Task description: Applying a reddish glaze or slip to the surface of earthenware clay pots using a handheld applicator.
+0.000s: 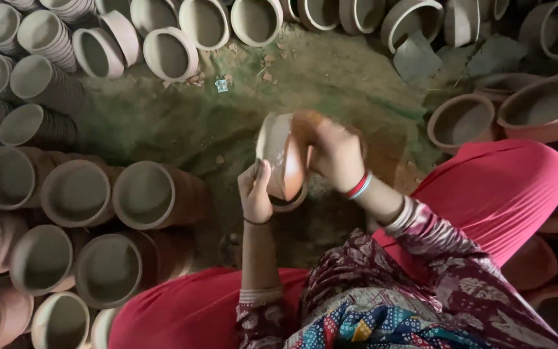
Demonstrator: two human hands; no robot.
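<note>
Both forearms reach forward from the person's lap, over red-clad knees, and meet above a patch of bare earthen floor [330, 84]. The left hand [256, 194] is raised with fingers pointing up, its thumb and fingertips pressed against the near edge of a small clay bowl [282, 155]. The right hand [336, 152], with red and blue bangles at the wrist, is cupped over the bowl's right side and closed around it. The bowl is held in the air between the two hands, tipped on its side so its pale inside faces left; a second rim shows just beneath it, though whether that is another bowl is hard to tell.

Stacks of similar clay bowls [79, 194] lie on their sides in rows at the left, well apart from the hands. More bowls [205, 22] line the far edge, and larger reddish pots [463, 119] sit at the far right, near the right knee. Small clay shards [195, 81] lie scattered on the floor far from the hands.
</note>
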